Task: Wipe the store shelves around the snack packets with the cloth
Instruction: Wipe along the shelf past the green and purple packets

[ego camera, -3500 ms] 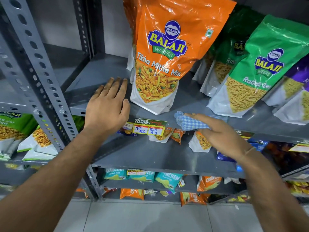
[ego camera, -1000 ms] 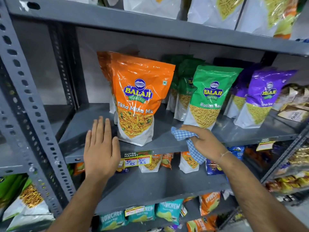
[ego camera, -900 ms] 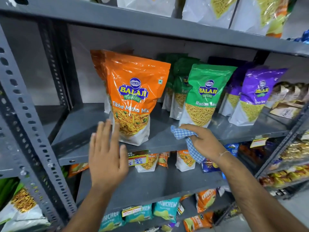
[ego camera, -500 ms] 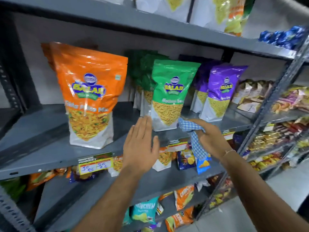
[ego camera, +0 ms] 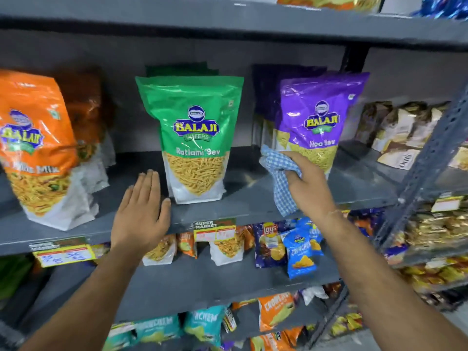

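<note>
A grey metal shelf (ego camera: 248, 196) carries three upright snack packets: an orange one (ego camera: 35, 148) at the left, a green one (ego camera: 196, 138) in the middle and a purple one (ego camera: 316, 122) at the right. My right hand (ego camera: 307, 184) grips a blue-and-white checked cloth (ego camera: 278, 173) on the shelf, just in front of the purple packet's lower left corner. My left hand (ego camera: 143, 211) lies flat with fingers extended near the shelf's front edge, just left of the green packet's base.
More packets stand behind the front ones. A lower shelf (ego camera: 202, 279) holds small chip bags and price labels (ego camera: 214, 229) hang on the shelf edge. A perforated grey upright (ego camera: 425, 168) stands at the right, with brown packets (ego camera: 400, 133) beyond it. Another shelf runs overhead.
The view has swung right along the shelf. My right hand has carried the cloth from the green packet's base to the purple packet. My left hand has shifted from the orange packet to beside the green one.
</note>
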`<action>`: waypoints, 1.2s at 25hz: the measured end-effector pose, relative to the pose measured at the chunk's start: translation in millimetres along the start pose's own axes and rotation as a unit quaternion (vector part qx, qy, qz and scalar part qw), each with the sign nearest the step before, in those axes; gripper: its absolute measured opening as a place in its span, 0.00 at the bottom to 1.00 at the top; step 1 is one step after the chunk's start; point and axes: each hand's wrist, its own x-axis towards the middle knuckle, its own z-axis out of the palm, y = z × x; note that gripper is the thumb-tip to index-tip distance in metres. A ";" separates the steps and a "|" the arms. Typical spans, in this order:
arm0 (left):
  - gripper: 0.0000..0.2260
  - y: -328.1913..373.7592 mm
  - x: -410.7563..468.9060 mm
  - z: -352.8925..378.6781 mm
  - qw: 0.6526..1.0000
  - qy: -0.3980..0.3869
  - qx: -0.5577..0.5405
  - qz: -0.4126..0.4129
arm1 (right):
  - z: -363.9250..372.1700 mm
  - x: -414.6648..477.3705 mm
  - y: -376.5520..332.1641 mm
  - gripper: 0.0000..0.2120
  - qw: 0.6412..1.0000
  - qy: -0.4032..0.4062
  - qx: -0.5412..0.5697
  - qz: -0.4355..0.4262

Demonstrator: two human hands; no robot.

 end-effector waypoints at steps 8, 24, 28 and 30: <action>0.33 -0.1 4.7 1.1 0.998 -0.035 0.039 -0.019 | 81.0 127.7 28.8 0.23 0.987 -0.035 -0.156 0.009; 0.30 4.5 3.2 -0.5 0.997 -0.018 0.056 -0.040 | 130.4 134.5 58.7 0.16 0.933 -0.314 -0.155 0.087; 0.30 4.4 3.7 -1.9 0.998 -0.015 0.050 -0.040 | 102.6 87.5 59.6 0.23 0.938 -0.316 -0.121 0.071; 0.30 5.4 6.1 -2.1 0.998 -0.017 0.051 -0.041 | 90.6 70.7 59.7 0.23 0.943 -0.308 -0.096 0.083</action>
